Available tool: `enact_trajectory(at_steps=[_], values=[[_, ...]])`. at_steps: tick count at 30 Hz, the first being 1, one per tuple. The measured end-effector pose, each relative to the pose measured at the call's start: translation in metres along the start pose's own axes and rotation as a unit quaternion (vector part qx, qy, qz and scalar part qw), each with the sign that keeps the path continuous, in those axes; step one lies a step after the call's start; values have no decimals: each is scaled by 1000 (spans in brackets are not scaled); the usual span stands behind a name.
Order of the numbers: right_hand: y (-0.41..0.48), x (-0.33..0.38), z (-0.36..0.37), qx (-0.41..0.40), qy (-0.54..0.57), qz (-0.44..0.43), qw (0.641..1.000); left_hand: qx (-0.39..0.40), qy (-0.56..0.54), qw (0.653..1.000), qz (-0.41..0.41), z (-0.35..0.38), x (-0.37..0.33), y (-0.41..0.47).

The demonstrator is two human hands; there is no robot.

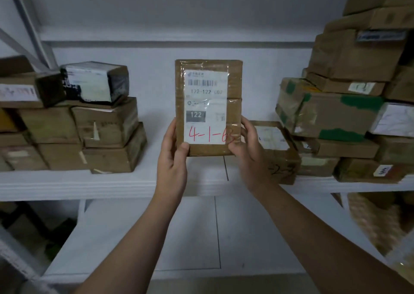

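A flat brown cardboard parcel (pixel 234 81) with a white label marked 4-1-6 in red is held upright over the white shelf (pixel 112 183), between stacks of brown boxes (pixel 107 128), its lower corners pinched by the left grip (pixel 172 152) and the right grip (pixel 248 152), thumbs on its front.

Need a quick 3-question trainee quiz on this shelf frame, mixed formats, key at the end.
1. True or false: the parcel lies flat on the shelf.
2. The parcel is gripped by: A one hand, B both hands, C neither.
3. Fill in: the white number in the dark block of the label reads ___.
Key: 1 false, it is held upright. 2 B, left hand and right hand at its lower corners. 3 122.
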State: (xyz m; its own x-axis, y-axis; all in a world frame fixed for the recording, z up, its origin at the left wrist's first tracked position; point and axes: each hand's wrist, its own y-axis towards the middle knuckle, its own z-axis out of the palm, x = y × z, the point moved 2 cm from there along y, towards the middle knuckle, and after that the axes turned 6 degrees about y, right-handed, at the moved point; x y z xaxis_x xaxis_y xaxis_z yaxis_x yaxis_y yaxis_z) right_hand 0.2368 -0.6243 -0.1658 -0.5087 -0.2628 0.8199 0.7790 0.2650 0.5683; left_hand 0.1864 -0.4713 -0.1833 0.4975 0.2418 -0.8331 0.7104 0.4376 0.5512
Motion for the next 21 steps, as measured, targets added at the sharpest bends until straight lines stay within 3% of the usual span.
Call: enact_trajectory(at_steps=[7, 11, 15, 18, 21], values=[[-4, -17, 22, 15, -5, 16, 1000, -19, 28, 999, -11, -23, 7, -8], [-10, -34, 36, 15, -39, 42, 998, -59, 188, 978, -60, -47, 27, -12], [-20, -65, 52, 9, -103, 110, 989, -23, 245, 965, -92, -68, 39, -15], [-20, -70, 70, -17, -94, 110, 989, 23, 304, 952, -37, -81, 37, -14], [-12, -67, 87, -37, -101, 91, 990, 61, 405, 912, 34, -91, 34, -9]])
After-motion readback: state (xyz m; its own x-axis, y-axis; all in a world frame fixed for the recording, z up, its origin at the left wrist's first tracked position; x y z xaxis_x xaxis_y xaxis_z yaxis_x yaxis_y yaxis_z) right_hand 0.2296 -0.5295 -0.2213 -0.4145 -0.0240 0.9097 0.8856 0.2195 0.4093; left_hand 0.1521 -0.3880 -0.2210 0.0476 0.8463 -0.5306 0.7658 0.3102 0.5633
